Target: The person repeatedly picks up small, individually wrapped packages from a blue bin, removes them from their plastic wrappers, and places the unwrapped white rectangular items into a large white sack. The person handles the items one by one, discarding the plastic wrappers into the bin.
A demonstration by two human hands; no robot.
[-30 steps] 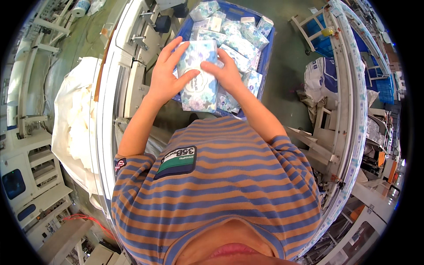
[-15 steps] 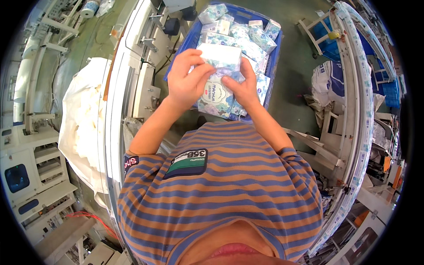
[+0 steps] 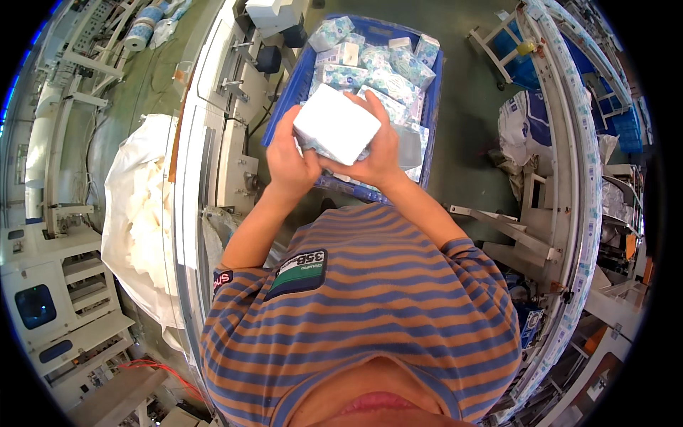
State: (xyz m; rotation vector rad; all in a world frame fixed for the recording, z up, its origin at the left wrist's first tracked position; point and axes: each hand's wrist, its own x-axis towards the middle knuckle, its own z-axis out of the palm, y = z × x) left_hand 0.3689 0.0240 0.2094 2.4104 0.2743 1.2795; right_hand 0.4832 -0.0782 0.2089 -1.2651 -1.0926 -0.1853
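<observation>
Both hands hold a white stack of tissues (image 3: 339, 124) above the near half of a blue crate (image 3: 435, 85), its plain white face turned up toward me. My left hand (image 3: 290, 153) wraps its left side, with the thumb at the lower edge. My right hand (image 3: 378, 146) grips the right side, fingers along the far edge and thumb underneath. A bit of blue-patterned wrapper shows below the stack; the rest is hidden. Beside my right hand lies a greyish, see-through piece of film (image 3: 410, 147). Several floral tissue packs (image 3: 386, 85) fill the crate.
On the left runs a long machine frame (image 3: 186, 213), with a large white bag (image 3: 139, 220) of pale scraps beyond it. A curved conveyor (image 3: 588, 235) carrying patterned packs bends round the right. A white-and-blue sack (image 3: 525, 128) stands on the floor between crate and conveyor.
The pack in my hands has been turned, so a white face now points up instead of the printed wrapper. My right hand has moved left, closer in around it.
</observation>
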